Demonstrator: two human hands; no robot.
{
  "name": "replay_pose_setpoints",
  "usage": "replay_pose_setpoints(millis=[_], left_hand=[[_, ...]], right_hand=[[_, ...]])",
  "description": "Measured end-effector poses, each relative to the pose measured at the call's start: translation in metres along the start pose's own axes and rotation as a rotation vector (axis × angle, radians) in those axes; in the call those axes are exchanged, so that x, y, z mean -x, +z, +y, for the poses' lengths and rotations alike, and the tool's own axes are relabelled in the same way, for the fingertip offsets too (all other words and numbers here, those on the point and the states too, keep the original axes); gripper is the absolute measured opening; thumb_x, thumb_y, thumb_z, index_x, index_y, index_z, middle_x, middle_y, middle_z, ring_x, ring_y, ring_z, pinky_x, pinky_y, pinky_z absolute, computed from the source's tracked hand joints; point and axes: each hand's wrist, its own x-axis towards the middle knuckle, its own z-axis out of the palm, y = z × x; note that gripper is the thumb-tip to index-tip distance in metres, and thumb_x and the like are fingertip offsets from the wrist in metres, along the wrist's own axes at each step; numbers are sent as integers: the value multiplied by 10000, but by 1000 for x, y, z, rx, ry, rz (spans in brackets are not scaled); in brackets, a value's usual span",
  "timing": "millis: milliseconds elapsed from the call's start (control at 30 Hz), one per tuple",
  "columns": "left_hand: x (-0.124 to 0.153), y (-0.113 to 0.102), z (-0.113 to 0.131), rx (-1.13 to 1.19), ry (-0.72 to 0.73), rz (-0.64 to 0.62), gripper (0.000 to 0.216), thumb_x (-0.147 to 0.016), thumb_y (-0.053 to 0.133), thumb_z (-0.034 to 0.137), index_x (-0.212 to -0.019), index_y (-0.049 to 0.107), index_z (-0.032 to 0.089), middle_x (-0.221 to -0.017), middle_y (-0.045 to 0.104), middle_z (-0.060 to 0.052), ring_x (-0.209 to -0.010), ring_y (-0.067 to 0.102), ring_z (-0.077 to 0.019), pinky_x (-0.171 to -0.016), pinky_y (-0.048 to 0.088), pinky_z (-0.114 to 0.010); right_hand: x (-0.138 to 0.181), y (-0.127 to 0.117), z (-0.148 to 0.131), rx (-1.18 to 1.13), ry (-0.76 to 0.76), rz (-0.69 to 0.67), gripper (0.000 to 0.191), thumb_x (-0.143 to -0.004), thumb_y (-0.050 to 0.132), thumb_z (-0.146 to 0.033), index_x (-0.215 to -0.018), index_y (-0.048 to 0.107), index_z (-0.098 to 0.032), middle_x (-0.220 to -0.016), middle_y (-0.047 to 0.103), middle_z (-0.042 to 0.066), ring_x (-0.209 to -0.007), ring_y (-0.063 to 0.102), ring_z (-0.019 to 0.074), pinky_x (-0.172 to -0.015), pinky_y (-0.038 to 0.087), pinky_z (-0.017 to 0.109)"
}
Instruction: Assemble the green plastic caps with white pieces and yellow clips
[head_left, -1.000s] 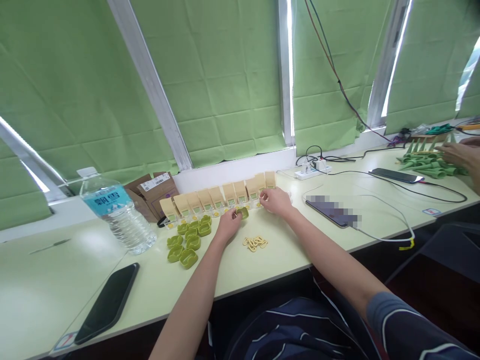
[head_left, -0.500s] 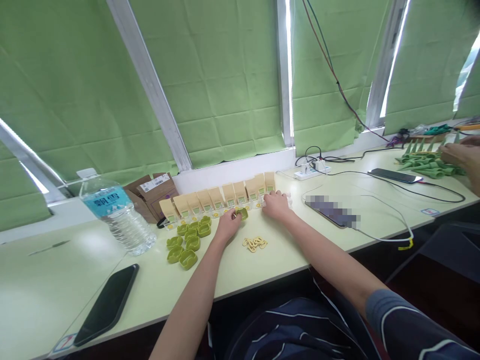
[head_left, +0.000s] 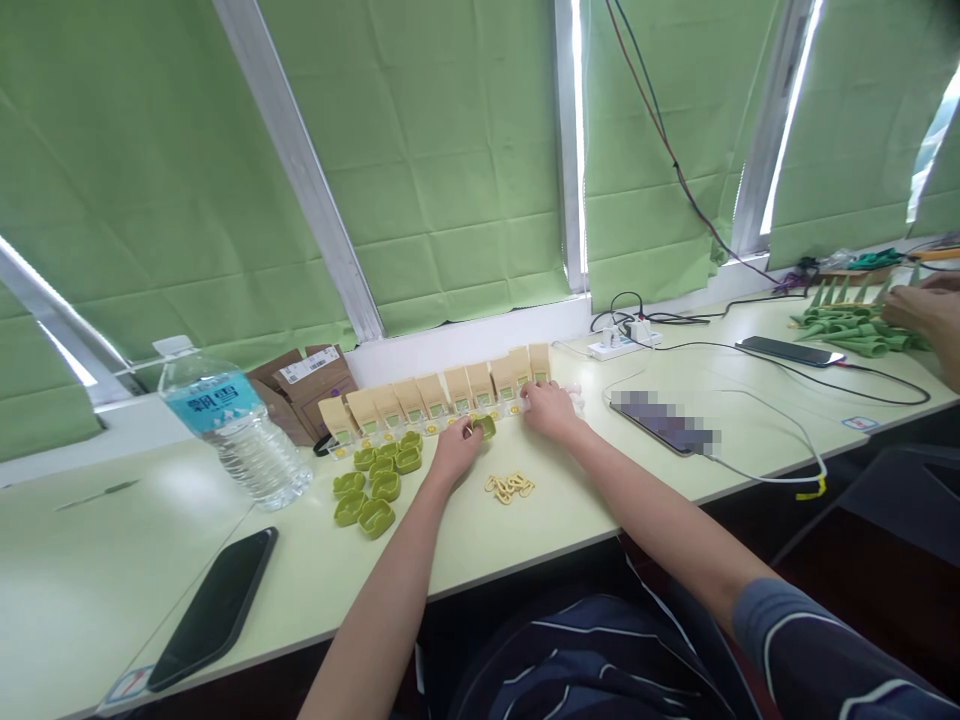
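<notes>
My left hand [head_left: 456, 452] pinches a small olive-green cup-like piece [head_left: 486, 427] between thumb and fingers, just above the table. My right hand [head_left: 553, 410] is at the right end of a row of small clear-fronted pouches with tan paper tops [head_left: 429, 397]. Its fingers are curled down at the pouches' lower edge, and whatever they grip is hidden. Small white pieces [head_left: 576, 397] lie beside that hand. Several more green cup-like pieces [head_left: 385, 487] are grouped left of my left hand. Between my forearms lies a small pile of pale yellow rings [head_left: 510, 487].
A large water bottle [head_left: 232, 425] and an open cardboard box [head_left: 307, 390] stand at left. A black phone [head_left: 215, 610] lies in front. At right are another phone [head_left: 664, 425] with a cable, a power strip [head_left: 624, 342], and another person's hand [head_left: 926, 310] over green pieces [head_left: 855, 328].
My right hand has shifted slightly left along the pouches, showing more of the white pieces. My left hand stays almost still with the green piece.
</notes>
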Motion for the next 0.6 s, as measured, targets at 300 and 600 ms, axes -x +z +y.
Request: replay_pose_setpoints(millis=[300, 600], left_hand=[[-1, 1, -3, -12, 10, 31, 206, -844, 504, 317, -711, 584, 182, -605, 499, 11, -607, 444, -145, -606, 304, -278], [-4, -2, -2, -37, -50, 76, 169, -839, 510, 295, -734, 588, 189, -655, 547, 0, -642, 480, -152, -624, 318, -278]], right_hand=[[-4, 7, -4, -359, -142, 284, 318, -789, 657, -246, -1102, 669, -189, -1079, 654, 105, -1062, 596, 275, -945, 486, 415], [8, 13, -31, -908, -397, 215, 296, -751, 729, -298, -1013, 666, -177, -1002, 674, 65, -830, 678, 152, -780, 602, 300]])
